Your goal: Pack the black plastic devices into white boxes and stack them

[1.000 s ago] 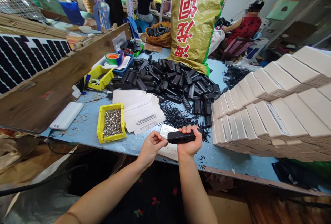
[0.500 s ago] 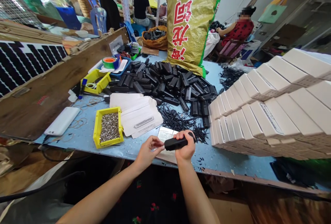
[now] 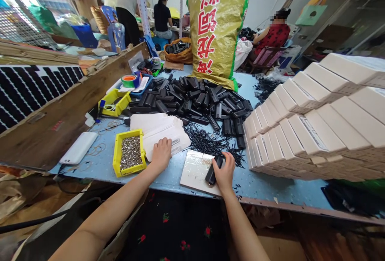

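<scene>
My right hand (image 3: 225, 171) grips a black plastic case (image 3: 214, 170), elongated with rounded edges, resting on a white tile (image 3: 195, 172) near the table's front edge. On the top of a fanned stack of flattened white cartons (image 3: 153, 124) lies my left hand (image 3: 161, 155), its fingertips touching the printed sheet and nothing visibly gripped. Left of that hand, a yellow bin (image 3: 116, 154) holds many small shiny metal parts (image 3: 131, 151). Thin black strips (image 3: 207, 140) are strewn behind the tile, below a large heap of similar black cases (image 3: 189, 96).
White boxes (image 3: 303, 132) are stacked high on the right. A gold sack (image 3: 216, 32) stands behind the heap. To the left are a second yellow bin (image 3: 116, 102), tape rolls (image 3: 130, 80), a white power bank-like block (image 3: 78, 148) and a wooden board (image 3: 66, 112). Several people work further back.
My left hand has left the black case and moved left onto the flattened cartons. My right hand has lowered the case onto the white tile, which now shows more fully.
</scene>
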`<state>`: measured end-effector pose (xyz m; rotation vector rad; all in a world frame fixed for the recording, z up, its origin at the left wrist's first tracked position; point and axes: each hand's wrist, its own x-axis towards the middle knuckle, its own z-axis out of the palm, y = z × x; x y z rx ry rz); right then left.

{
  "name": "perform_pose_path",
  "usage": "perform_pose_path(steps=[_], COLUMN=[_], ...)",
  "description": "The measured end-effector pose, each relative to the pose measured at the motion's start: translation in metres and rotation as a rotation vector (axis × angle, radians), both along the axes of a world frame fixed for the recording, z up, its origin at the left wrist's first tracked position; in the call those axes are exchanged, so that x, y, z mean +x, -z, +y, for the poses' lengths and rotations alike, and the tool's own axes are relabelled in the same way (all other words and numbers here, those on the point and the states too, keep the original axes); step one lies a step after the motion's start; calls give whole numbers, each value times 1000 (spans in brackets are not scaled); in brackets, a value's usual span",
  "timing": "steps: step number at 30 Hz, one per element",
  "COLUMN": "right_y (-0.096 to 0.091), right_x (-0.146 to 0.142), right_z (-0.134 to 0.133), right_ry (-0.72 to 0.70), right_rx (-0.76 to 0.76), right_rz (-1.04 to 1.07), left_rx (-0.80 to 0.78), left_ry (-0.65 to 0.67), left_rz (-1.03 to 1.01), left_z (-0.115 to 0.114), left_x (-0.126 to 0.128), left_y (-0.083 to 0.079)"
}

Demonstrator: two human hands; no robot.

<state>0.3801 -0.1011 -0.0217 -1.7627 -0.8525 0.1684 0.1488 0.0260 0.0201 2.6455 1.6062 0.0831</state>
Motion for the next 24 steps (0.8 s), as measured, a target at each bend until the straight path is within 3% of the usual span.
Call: perform_pose_path(steps=[3,8,12,18,24], right_y=[-4,-22,-32,-30,-31], right_x=[0,-6,-15,-26,-32], right_z=[-9,-17,-13,-15,-20], right_ry=[-55,-126,-228,-315,-379], right_rx=[11,105,83,53,-30], right_rz=[-162,-140,-205,-191,-119], left_rx=[-3,-38,1,-44,-72], left_ry=[-6,-2,28,28,62], left_rz=[2,0,39,44,-13], left_z=[6,15,17,30,20], left_x=[-4,-12,-9,-8,6], left_y=[-4,-6,-7,-15,-12])
